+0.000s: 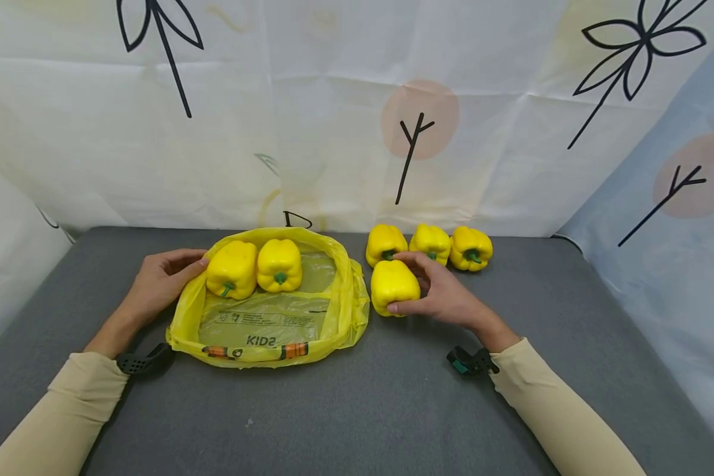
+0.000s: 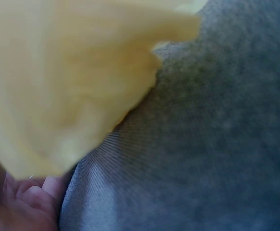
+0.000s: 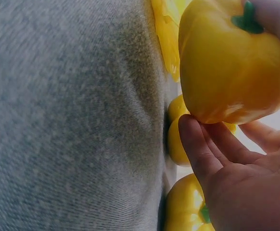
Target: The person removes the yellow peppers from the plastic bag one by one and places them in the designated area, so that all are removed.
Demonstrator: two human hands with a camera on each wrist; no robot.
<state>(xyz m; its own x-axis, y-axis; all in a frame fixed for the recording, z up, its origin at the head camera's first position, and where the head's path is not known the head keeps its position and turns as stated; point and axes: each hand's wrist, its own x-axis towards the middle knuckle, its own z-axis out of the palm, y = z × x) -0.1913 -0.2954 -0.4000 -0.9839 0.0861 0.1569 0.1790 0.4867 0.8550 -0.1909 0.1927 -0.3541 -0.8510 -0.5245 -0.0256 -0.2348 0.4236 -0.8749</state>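
My right hand [image 1: 443, 291] grips a yellow bell pepper [image 1: 395, 287] between thumb and fingers, just right of a yellow plastic bag [image 1: 357, 304]. In the right wrist view, the green stem of this bell pepper [image 3: 226, 72] shows beside the thumb, and the fingertips press its other side. My left hand [image 1: 160, 284] pinches the bag's left rim; in the left wrist view the bag [image 2: 68, 86] covers much of that hand. The bag lies with its mouth spread wide. Two yellow bell peppers, one on the left [image 1: 232, 270] and one beside it [image 1: 279, 266], sit inside at the back.
Behind the right hand, three more yellow bell peppers, a left one [image 1: 385, 242], a middle one [image 1: 431, 240] and a right one [image 1: 471, 249], stand in a row on the grey table [image 1: 357, 416]. A patterned white cloth [image 1: 333, 132] hangs along the back edge.
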